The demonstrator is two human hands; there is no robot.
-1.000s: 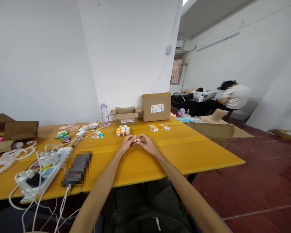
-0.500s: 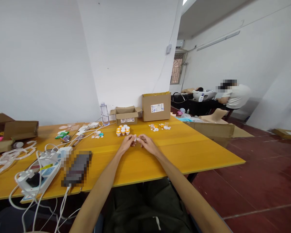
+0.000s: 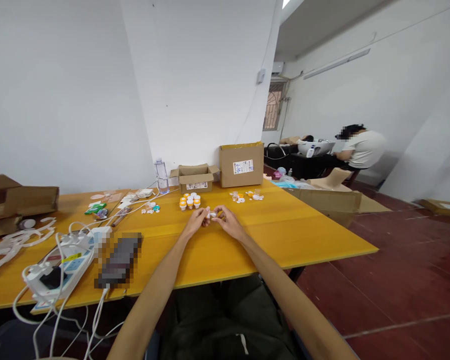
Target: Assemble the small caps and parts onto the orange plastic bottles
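Note:
Over the middle of the table, my left hand (image 3: 198,220) is closed with thumb and fingers pinching a small white plastic part (image 3: 212,215). From the other side, the curled fingers of my right hand (image 3: 226,220) meet at the same part, whose exact kind is too small to make out. Just beyond my left hand stands a cluster of small jars (image 3: 190,201) with white and orange tops. Loose orange, white and clear pieces (image 3: 243,196) lie behind my right hand.
Two cardboard boxes, one open (image 3: 196,180) and one taller (image 3: 242,166), stand against the wall beside a clear bottle (image 3: 161,176). At left lie a power strip (image 3: 75,262) with cables, a phone (image 3: 120,260) and another carton (image 3: 32,202). A person (image 3: 363,147) sits far right.
My right hand's fingers have lifted and opened slightly around the small white part, which shows more between the hands. My left hand stays nearly in place. The seated person's head has dipped.

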